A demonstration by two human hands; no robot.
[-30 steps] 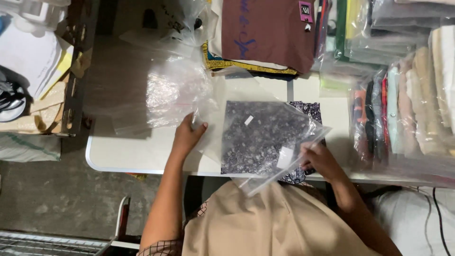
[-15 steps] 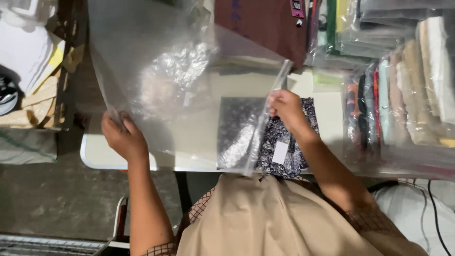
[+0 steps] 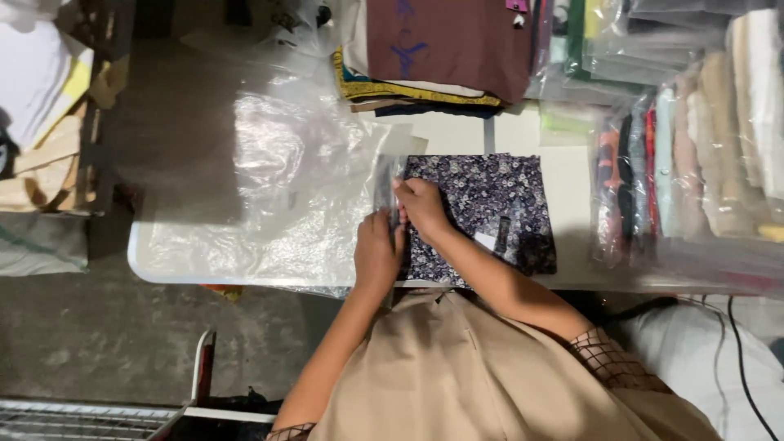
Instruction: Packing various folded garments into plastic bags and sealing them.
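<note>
I see the big clear plastic bag (image 3: 269,188), held up in the air half a second ago, now lying spread flat on the white table (image 3: 572,184), its mouth at the left edge of the folded dark floral-print garment (image 3: 482,212). My left hand (image 3: 377,253) and right hand (image 3: 420,206) have come together there, both pinching the bag's edge. So the bag is positioned against the garment rather than being shaken open. Stacked bagged clothes (image 3: 702,139) sit on the right.

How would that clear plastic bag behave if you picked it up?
The clear plastic bag probably flops and sags, since it lies crumpled and wrinkled. Its glossy sheen suggests it is slippery. It looks thin, so likely very light.
</note>
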